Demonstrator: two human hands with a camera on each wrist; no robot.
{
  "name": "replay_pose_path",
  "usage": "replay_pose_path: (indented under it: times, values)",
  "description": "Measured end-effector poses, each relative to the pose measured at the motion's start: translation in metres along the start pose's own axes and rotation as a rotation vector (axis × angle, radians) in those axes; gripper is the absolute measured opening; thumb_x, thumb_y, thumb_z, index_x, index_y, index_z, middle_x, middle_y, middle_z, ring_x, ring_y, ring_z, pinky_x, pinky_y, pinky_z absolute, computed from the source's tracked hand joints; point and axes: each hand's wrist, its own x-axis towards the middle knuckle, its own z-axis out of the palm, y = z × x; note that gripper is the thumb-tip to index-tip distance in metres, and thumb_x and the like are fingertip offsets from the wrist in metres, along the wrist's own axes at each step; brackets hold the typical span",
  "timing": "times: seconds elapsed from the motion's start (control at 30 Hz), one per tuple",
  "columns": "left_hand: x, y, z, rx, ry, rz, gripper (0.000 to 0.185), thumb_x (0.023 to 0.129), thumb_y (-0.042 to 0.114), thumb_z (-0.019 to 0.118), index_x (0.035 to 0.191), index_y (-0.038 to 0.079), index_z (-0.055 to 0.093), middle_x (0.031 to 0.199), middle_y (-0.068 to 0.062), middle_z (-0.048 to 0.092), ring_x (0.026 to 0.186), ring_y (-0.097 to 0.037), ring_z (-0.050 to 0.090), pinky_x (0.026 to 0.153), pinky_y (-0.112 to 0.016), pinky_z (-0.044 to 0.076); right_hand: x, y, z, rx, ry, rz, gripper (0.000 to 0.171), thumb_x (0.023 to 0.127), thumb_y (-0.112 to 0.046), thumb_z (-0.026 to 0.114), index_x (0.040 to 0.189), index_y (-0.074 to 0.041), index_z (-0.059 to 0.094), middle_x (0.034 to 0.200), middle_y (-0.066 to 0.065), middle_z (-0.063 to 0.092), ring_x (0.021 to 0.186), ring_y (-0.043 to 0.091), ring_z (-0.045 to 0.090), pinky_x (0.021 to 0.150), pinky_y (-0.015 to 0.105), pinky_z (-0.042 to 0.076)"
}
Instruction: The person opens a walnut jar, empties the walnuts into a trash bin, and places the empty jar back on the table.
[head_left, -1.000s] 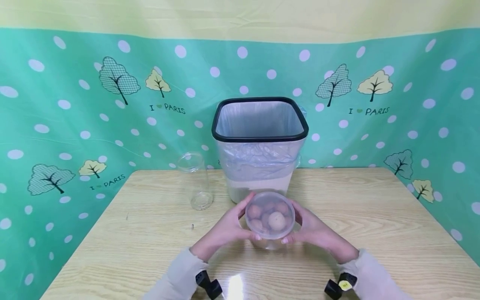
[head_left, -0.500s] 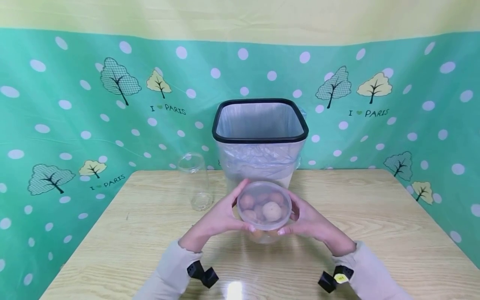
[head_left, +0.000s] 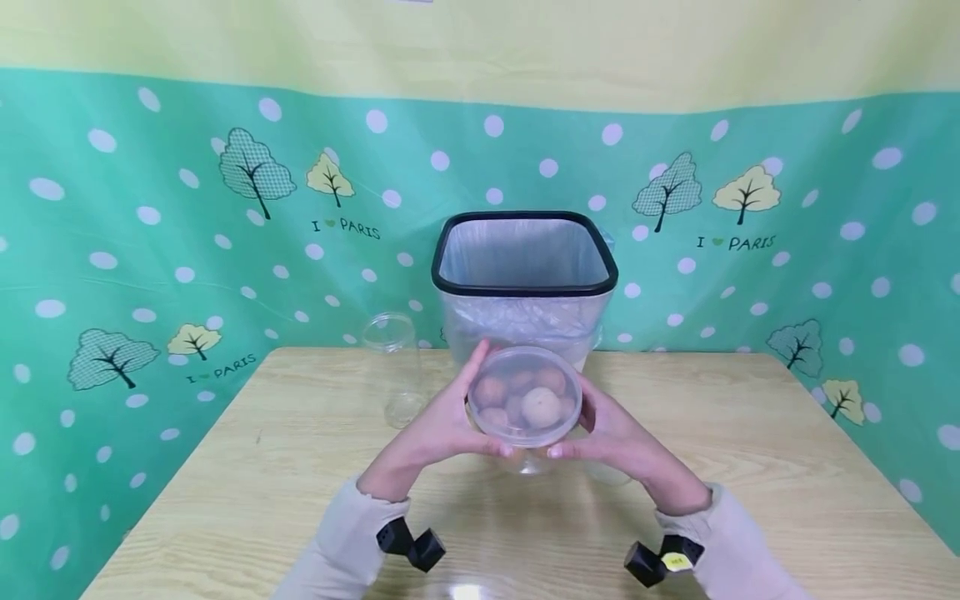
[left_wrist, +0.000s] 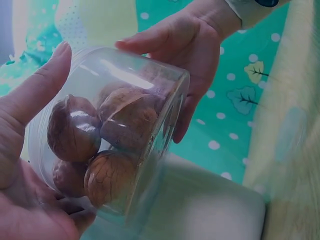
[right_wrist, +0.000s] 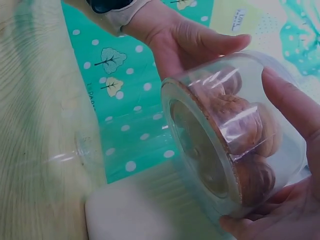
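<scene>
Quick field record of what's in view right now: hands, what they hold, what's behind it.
left hand: grips the tub's left side
right hand: grips the tub's right side
tub: clear, round, lidded, held above the table, walnuts inside
bin: black rim, plastic liner, stands behind the tub
jar: clear, upright, left of the bin
table: light wood

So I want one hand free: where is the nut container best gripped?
Probably round the container's smooth side wall, thumb near the lid rim and fingers opposite, coming from the left as the left hand does now. The wall is round and clear; the right hand mirrors it.
</scene>
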Motion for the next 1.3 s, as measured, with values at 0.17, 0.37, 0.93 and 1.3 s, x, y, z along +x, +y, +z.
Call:
replay_pose_path:
  times: [0.17,0.37,0.93,1.3]
  values:
    - [-0.002,0.002,0.003,-0.02,0.033,-0.013,0.129,0.059,0.026,0.091,0.153,0.014,0.003,0.156,-0.005,0.019,0.141,-0.023,0.018,0.113,-0.049,0.016,-0.002,0.0,0.002,-0.009,0.016,-0.019,0.091,0.07,-0.013,0.081,0.145,0.0,0.03,0.139,0.019,0.042,0.129,0.036,0.038,0.1,0.016,0.034]
    - [-0.003,0.001,0.004,-0.058,0.066,0.033,0.126,0.059,0.013,0.09,0.153,0.014,0.005,0.153,0.0,0.028,0.139,-0.02,0.025,0.113,-0.047,0.017,-0.001,0.007,0.003,-0.03,-0.002,-0.112,0.096,0.068,-0.013,0.084,0.145,-0.004,0.028,0.138,0.017,0.042,0.126,0.023,0.041,0.1,0.019,0.035]
    - [0.002,-0.009,-0.001,-0.083,-0.026,0.039,0.122,0.059,0.025,0.091,0.152,0.009,0.012,0.15,-0.002,0.034,0.134,-0.02,0.033,0.11,-0.046,0.023,0.002,0.021,0.006,-0.002,0.01,-0.139,0.105,0.061,-0.014,0.088,0.145,-0.007,0.026,0.137,0.017,0.041,0.119,0.013,0.044,0.098,0.021,0.036]
    - [0.005,-0.012,-0.006,-0.061,-0.037,0.003,0.111,0.057,0.008,0.089,0.148,0.011,0.027,0.141,-0.007,0.042,0.127,-0.022,0.04,0.108,-0.044,0.026,0.004,0.027,0.014,-0.05,0.065,-0.145,0.109,0.055,-0.003,0.088,0.146,-0.008,0.027,0.136,0.016,0.044,0.117,0.013,0.047,0.097,0.021,0.039]
